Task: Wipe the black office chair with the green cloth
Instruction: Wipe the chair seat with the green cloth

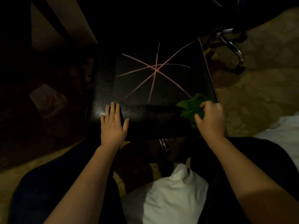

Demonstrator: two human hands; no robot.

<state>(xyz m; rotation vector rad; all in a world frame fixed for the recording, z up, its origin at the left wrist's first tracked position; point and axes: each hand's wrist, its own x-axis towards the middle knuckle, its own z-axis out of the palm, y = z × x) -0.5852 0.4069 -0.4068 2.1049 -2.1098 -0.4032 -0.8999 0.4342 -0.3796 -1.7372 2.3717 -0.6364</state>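
We've got the chair [150,94] under both hands, its seat crossed by pink lines beyond our fingers, so most wiping looks undone. Our left hand [113,125] lies flat and open on the front edge. Our right hand [210,118] clutches the cloth [191,107] bunched at the near right corner.

Left hand [113,123] flat, palm down, fingers [112,109] straight and slightly spread, thumb out to the side, pressed on the chair [142,84]. Left forearm bare, reaching forward from lower left. Right hand [210,117] curled, knuckles up, fingers bent down, gripping the cloth [189,107] bunched just ahead of and beneath the fingertips. Right forearm bare, extended from lower right, wrist nearly straight. Hands well apart, roughly level.
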